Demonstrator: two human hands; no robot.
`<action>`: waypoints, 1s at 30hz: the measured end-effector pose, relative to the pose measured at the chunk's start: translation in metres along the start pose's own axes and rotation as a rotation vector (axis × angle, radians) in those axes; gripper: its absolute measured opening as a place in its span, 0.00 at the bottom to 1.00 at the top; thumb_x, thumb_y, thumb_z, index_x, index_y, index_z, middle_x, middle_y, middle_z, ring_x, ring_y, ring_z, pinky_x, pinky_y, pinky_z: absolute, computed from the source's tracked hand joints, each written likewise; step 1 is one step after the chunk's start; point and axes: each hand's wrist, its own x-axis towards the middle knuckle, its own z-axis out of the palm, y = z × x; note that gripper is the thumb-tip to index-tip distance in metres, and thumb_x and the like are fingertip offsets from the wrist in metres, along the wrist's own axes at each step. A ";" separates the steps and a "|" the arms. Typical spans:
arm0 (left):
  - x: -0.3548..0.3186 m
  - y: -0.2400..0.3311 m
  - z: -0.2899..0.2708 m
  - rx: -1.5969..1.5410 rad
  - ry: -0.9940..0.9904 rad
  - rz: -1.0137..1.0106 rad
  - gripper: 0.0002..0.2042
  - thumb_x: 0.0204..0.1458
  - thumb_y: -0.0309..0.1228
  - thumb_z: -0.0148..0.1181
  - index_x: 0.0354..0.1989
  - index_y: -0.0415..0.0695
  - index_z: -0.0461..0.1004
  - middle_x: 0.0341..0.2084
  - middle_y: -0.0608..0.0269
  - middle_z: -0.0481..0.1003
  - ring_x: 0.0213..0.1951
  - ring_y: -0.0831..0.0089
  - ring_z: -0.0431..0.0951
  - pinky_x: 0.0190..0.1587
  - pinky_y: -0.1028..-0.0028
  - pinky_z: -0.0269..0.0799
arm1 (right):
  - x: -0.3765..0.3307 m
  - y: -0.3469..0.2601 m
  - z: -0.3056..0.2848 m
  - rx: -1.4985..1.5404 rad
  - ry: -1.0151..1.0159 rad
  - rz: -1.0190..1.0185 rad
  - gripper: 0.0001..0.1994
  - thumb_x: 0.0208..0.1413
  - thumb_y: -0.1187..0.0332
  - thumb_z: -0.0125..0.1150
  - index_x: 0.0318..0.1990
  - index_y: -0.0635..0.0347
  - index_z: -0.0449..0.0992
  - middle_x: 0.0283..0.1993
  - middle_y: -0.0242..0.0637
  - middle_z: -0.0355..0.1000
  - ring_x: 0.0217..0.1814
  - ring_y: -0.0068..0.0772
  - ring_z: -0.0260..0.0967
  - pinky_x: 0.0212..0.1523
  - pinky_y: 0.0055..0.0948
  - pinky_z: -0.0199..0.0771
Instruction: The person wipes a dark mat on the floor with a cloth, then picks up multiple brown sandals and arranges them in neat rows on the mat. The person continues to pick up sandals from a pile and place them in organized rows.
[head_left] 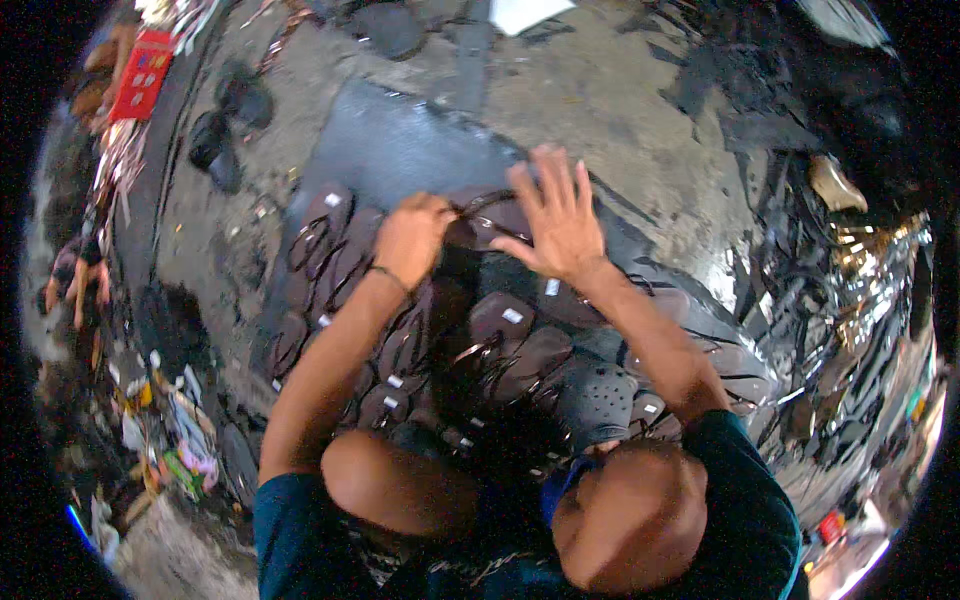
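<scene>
Brown flip-flops lie packed together on a dark sheet [380,130] between my knees and beyond, several with small white labels. My left hand [415,235] is closed, its fingertips pinched at the strap end of a dark brown flip-flop [490,215]. Over that flip-flop's right side, my right hand [562,220] is open with fingers spread, holding nothing; whether its palm touches anything I cannot tell. Nearer to me lie another labelled flip-flop [500,318] and one beside it [530,365].
A grey perforated clog [597,400] is on my right foot among the flip-flops. Dark shoes [215,150] rest on the floor at left. Black scrap strips [850,370] heap up at right. Coloured litter [180,440] lies at lower left; a red packet [143,78] is at upper left.
</scene>
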 end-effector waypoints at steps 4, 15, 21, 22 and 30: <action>-0.025 0.014 0.019 -0.244 0.256 -0.057 0.18 0.61 0.31 0.46 0.56 0.33 0.68 0.55 0.36 0.68 0.58 0.41 0.68 0.61 0.54 0.64 | -0.014 -0.010 0.015 0.179 -0.154 -0.075 0.46 0.56 0.34 0.54 0.74 0.53 0.52 0.78 0.51 0.41 0.81 0.56 0.33 0.75 0.62 0.29; -0.246 0.009 -0.038 -0.460 0.670 -0.141 0.12 0.61 0.42 0.58 0.35 0.46 0.76 0.30 0.53 0.76 0.33 0.50 0.78 0.37 0.56 0.75 | -0.021 0.009 0.031 0.139 -0.067 -0.223 0.41 0.60 0.49 0.59 0.73 0.67 0.52 0.75 0.60 0.48 0.77 0.61 0.44 0.75 0.50 0.45; -0.498 -0.027 0.003 -0.333 0.879 -0.673 0.13 0.56 0.38 0.60 0.45 0.46 0.80 0.35 0.54 0.79 0.40 0.51 0.79 0.45 0.57 0.76 | 0.041 -0.061 -0.024 0.026 -0.340 -0.550 0.33 0.59 0.64 0.63 0.69 0.63 0.58 0.73 0.54 0.52 0.73 0.59 0.53 0.70 0.49 0.56; -0.527 -0.043 -0.002 -0.255 0.789 -0.792 0.14 0.55 0.37 0.60 0.46 0.45 0.78 0.37 0.54 0.79 0.41 0.51 0.78 0.46 0.57 0.75 | 0.055 -0.070 -0.029 0.016 -0.261 -0.725 0.32 0.57 0.69 0.63 0.68 0.62 0.59 0.71 0.53 0.54 0.71 0.59 0.57 0.67 0.48 0.61; -0.742 -0.194 -0.010 0.062 0.469 -1.434 0.22 0.55 0.36 0.61 0.58 0.43 0.72 0.51 0.48 0.76 0.52 0.47 0.74 0.57 0.56 0.70 | 0.113 -0.221 -0.077 -0.201 -0.476 -0.739 0.30 0.54 0.76 0.62 0.66 0.61 0.62 0.69 0.53 0.57 0.68 0.59 0.59 0.67 0.48 0.60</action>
